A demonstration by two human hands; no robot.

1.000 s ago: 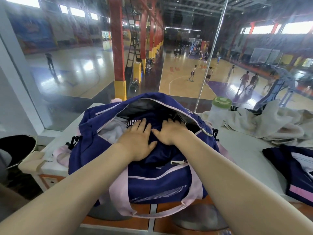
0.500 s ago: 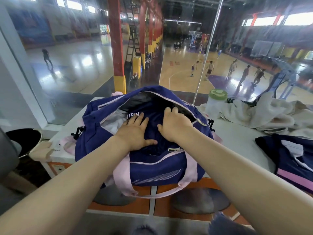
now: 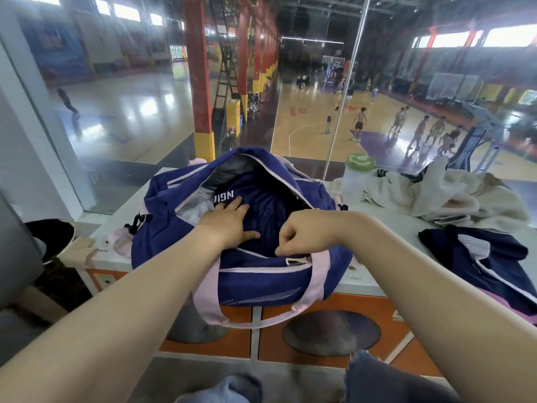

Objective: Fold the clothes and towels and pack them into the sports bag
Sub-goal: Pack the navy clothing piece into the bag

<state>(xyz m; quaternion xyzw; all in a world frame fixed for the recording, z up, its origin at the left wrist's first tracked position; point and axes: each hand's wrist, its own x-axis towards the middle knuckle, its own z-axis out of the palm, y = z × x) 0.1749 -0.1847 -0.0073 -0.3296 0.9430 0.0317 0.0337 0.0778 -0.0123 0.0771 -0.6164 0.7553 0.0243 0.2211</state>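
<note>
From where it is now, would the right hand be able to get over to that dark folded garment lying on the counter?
Probably yes. The right hand is at the sports bag rim, and the dark garment lies on the white counter to its right, with bare counter between them and nothing on top.

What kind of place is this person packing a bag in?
Most likely an indoor sports hall, seen from a counter behind glass. Beyond it lie wooden basketball courts with players and a hoop.
</note>
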